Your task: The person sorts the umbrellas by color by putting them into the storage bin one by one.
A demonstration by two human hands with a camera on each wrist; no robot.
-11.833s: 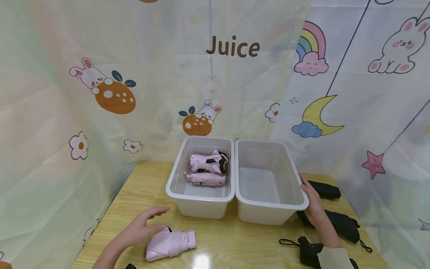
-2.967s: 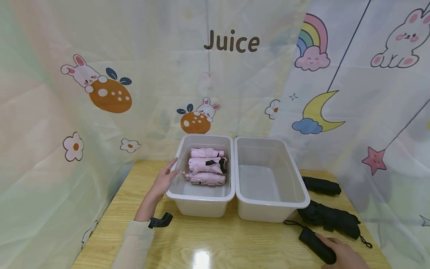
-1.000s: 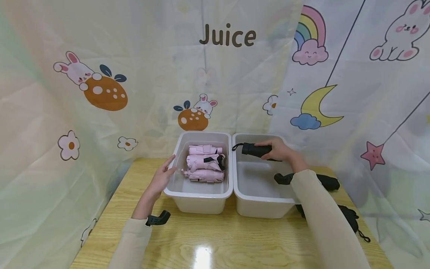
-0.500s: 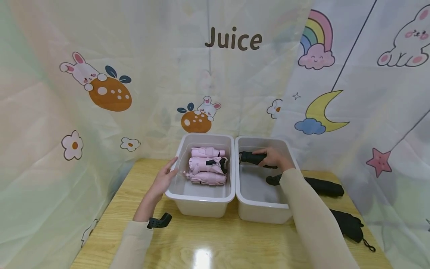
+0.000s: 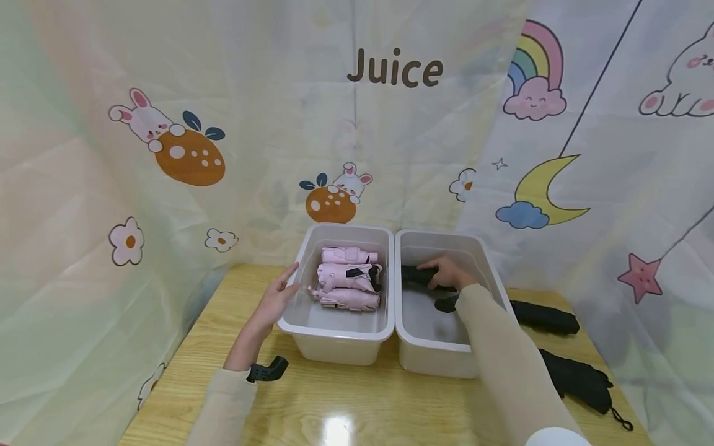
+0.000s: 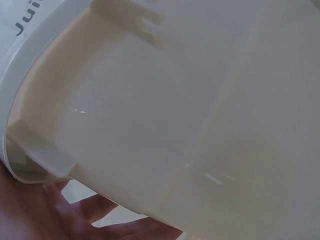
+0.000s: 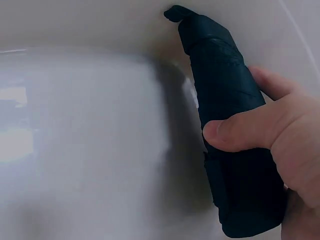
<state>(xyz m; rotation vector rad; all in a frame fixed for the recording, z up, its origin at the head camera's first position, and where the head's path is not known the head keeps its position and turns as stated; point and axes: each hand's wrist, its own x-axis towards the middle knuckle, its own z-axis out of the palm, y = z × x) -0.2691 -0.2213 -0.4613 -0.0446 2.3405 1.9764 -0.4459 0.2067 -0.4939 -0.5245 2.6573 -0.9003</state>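
Observation:
In the head view, my right hand (image 5: 447, 274) is down inside the right bin (image 5: 440, 347), gripping a folded black umbrella (image 5: 413, 275). The right wrist view shows my thumb across this umbrella (image 7: 225, 95), which lies close along the bin's wall with its shadow beside it. My left hand (image 5: 273, 300) touches the left rim of the other bin (image 5: 334, 337), its fingers extended. From the left wrist, the fingers (image 6: 100, 207) appear against the bin's outer side (image 6: 150, 125). Three folded pink umbrellas (image 5: 348, 277) lie side by side in the left bin.
Two more folded black umbrellas lie on the table right of the bins, one farther back (image 5: 546, 317) and one nearer (image 5: 580, 379). My right forearm passes over the right bin's front rim. A printed curtain (image 5: 268, 136) hangs behind the wooden table (image 5: 312, 402).
The third pink umbrella went from the table into the left bin. My right hand picked up a black umbrella at front right, carried it over the right bin and lowered it inside.

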